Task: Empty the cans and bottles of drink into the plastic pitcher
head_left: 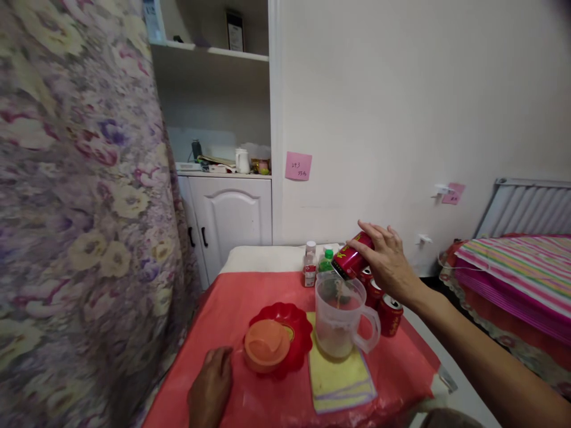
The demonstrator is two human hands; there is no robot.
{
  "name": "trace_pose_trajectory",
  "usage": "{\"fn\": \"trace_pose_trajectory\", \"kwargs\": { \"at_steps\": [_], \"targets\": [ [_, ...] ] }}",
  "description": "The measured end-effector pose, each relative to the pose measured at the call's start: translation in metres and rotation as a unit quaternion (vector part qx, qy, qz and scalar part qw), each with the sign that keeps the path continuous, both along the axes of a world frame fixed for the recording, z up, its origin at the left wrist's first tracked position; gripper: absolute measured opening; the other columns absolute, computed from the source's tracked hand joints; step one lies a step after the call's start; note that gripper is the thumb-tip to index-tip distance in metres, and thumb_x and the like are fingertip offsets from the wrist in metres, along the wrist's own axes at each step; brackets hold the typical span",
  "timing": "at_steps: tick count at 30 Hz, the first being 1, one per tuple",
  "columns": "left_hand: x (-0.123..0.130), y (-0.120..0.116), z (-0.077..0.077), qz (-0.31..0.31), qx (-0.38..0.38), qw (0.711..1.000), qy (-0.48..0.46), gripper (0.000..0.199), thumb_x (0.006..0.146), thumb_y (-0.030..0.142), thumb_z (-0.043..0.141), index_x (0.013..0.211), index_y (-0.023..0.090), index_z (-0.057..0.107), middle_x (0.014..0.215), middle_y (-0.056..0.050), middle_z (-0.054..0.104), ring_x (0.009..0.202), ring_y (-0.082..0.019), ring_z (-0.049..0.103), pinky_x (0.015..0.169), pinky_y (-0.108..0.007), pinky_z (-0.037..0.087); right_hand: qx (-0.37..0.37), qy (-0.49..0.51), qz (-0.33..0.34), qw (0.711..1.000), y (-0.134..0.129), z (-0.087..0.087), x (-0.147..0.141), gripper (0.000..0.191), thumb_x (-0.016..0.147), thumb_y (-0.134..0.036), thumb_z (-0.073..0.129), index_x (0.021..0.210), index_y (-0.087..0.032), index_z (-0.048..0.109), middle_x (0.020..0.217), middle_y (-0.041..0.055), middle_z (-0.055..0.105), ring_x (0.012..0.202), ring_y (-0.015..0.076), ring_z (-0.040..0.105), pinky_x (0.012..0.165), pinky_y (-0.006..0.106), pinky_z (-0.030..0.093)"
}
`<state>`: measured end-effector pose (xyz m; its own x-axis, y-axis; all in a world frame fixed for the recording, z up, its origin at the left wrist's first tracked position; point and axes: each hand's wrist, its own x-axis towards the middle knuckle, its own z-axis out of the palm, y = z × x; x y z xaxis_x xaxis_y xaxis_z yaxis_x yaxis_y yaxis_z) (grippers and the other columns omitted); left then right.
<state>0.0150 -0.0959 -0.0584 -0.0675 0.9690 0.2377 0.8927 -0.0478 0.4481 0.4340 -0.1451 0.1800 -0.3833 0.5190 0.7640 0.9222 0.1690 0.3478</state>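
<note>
My right hand (383, 252) grips a red can (352, 257), tipped with its top down to the left over a clear plastic pitcher (336, 327). A thin stream runs from the can into the pitcher, where some liquid lies at the bottom. The pitcher stands on a folded yellow cloth (341, 386), its handle to the right. My left hand (212, 383) rests on the red table cover with its fingers curled together, nothing visible in them. Just right of it, an orange bowl-like piece (266, 343) sits in a red scalloped dish (301, 339).
More red cans (390, 316) stand right of the pitcher. Behind it are a small clear bottle (309, 266) and a green-capped bottle (327, 260). A floral curtain (89, 208) hangs at left, by a white cabinet (234, 220). A striped bed (526, 267) is at right.
</note>
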Motion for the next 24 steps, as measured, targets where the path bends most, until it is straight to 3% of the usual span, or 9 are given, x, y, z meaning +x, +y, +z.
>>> {"fn": "trace_pose_trajectory", "kwargs": {
  "at_steps": [15,24],
  "targets": [
    [-0.002,0.003,-0.005,0.001,0.004,1.0,-0.028,0.04,0.097,0.028,0.027,0.111,0.019,0.064,0.123,-0.009,0.068,0.101,-0.021,0.069,0.084,-0.03,0.05,-0.041,-0.069,-0.061,0.995,-0.004,0.031,-0.015,0.055,0.083,-0.003,0.057,0.133,-0.026,0.057,0.156,0.0169,0.035,0.14,0.0342,0.032,0.115,0.061,0.02],
    [-0.005,0.005,-0.009,-0.009,0.005,0.999,-0.035,0.045,0.097,0.031,0.025,0.113,0.016,0.063,0.124,-0.012,0.067,0.106,-0.024,0.068,0.089,-0.033,0.05,-0.057,-0.083,-0.077,0.992,-0.006,0.035,-0.023,0.053,0.085,-0.002,0.054,0.131,-0.026,0.057,0.156,0.0165,0.036,0.14,0.0349,0.032,0.114,0.062,0.019]
  ]
}}
